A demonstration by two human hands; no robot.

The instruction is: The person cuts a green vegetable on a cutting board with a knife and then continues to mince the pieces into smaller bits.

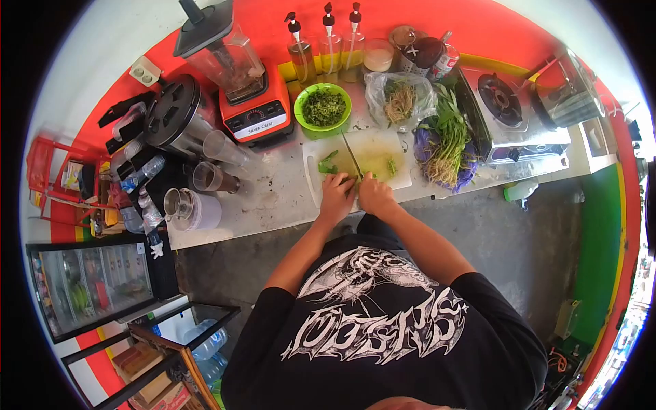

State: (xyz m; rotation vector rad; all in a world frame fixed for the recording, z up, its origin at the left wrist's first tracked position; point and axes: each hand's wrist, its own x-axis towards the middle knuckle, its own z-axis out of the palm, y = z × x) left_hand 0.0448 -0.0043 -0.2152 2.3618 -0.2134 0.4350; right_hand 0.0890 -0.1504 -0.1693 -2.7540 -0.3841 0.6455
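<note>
One blender [251,106] reads "SILVER CREST"; the right hand [375,194] holds a knife [352,156].

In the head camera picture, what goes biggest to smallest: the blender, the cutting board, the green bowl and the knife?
Largest to smallest, as they look:
1. Blender
2. Cutting board
3. Green bowl
4. Knife, showing only as a thin strip; the right hand covers its handle.
</note>
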